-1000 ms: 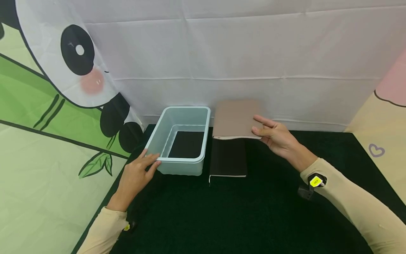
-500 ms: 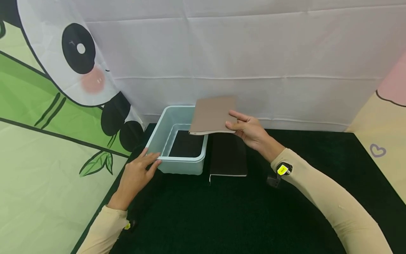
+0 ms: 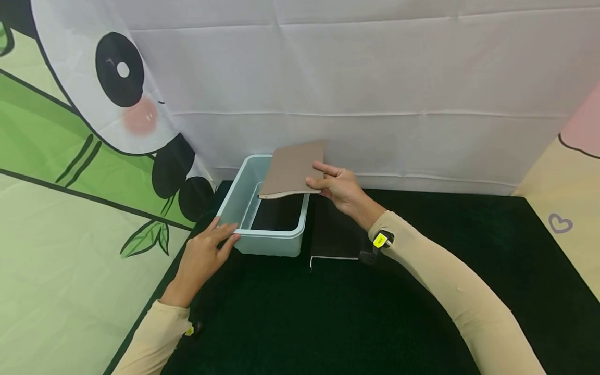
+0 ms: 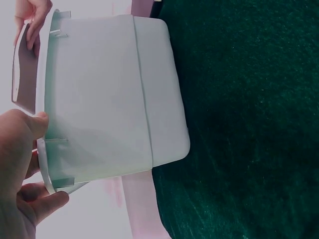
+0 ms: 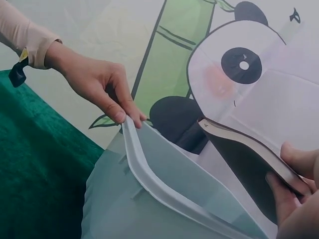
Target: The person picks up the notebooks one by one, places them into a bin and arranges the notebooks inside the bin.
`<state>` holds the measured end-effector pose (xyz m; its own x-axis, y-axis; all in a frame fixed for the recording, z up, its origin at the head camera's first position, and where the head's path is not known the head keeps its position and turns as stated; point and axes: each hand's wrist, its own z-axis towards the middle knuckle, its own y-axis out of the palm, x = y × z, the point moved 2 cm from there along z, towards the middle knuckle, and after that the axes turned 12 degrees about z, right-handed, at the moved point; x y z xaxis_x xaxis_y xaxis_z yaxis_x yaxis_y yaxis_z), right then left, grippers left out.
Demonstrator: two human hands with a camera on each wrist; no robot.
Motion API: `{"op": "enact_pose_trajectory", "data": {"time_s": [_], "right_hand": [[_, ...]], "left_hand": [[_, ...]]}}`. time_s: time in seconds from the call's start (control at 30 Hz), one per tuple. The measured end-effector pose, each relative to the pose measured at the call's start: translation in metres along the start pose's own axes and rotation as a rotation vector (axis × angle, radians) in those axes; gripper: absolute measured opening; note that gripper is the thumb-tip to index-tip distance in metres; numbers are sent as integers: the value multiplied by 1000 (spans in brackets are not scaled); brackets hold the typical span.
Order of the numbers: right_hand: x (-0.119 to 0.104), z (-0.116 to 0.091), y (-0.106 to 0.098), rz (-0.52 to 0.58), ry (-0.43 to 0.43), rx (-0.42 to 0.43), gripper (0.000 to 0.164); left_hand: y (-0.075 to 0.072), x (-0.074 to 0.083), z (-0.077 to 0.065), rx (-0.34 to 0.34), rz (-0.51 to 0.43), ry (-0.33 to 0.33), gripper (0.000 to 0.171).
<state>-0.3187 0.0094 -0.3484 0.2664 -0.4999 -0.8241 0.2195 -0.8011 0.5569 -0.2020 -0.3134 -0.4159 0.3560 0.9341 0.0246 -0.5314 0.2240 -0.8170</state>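
While the left hand (image 3: pixel 203 255) grips the bin (image 3: pixel 269 244), the right hand (image 3: pixel 344 191) pinches the brown notebook's (image 3: pixel 289 169) right edge.

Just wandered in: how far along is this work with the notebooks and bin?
Apparently done: a black item, probably a notebook, is inside the bin. In hand: the right hand holds a brown notebook above it; the left hand grips the bin. Likely left: the black notebook on the table beside it.

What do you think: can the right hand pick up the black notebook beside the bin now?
Probably not yet: the right hand holds the tan notebook over the bin, though nothing seems to lie on the black notebook.
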Motion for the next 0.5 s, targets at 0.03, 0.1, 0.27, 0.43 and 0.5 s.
{"op": "enact_pose_trajectory", "data": {"time_s": [0.03, 0.1, 0.27, 0.43, 0.5], "right_hand": [[2, 2, 2, -3, 3, 5, 59], [7, 6, 6, -22, 10, 13, 59], [19, 14, 14, -70, 26, 28, 59], [30, 23, 22, -97, 24, 35, 60], [33, 26, 26, -122, 23, 42, 60]], "left_hand": [[0, 0, 0, 3, 2, -1, 36], [1, 1, -1, 7, 2, 2, 37], [4, 3, -5, 12, -3, 9, 37], [4, 2, -3, 18, -5, 0, 37], [3, 1, -2, 20, -5, 3, 37]]}}
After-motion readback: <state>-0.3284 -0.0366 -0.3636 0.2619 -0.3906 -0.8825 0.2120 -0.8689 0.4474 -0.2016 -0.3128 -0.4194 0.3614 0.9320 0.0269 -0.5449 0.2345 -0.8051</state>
